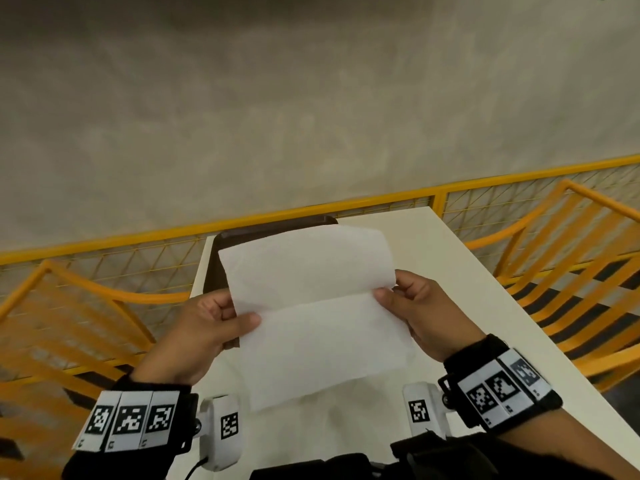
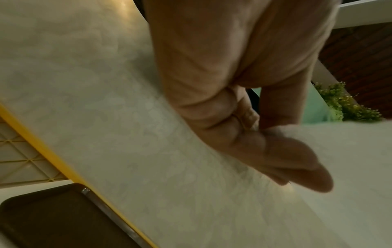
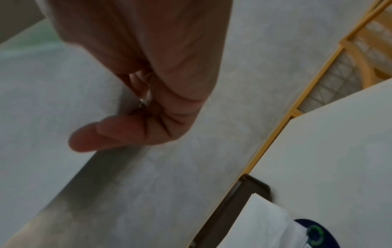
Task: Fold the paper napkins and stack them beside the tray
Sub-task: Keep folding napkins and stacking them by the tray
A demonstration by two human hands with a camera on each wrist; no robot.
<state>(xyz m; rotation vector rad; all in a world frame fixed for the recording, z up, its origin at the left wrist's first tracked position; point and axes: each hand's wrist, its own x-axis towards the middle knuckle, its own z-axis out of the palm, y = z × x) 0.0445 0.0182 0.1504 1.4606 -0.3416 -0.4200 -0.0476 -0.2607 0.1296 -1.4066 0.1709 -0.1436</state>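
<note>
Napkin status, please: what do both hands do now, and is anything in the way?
Left hand and right hand pinch the napkin at its side edges. Napkin open, one crease across, held above the tray. Nothing in the way.

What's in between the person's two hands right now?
A white paper napkin, creased across its middle, spans the gap. The left hand and right hand each pinch one side edge. The head view shows this best.

The white napkin (image 1: 311, 306) is hanging spread above the tabletop (image 1: 450, 265), screening most of the dark tray (image 1: 221, 244) lying at the far left. To the right of the tray, bare tabletop is running open toward the far edge. Yellow chairs (image 1: 571, 271) are flanking both sides, and a yellow railing (image 1: 346, 206) is closing off the far end.
</note>
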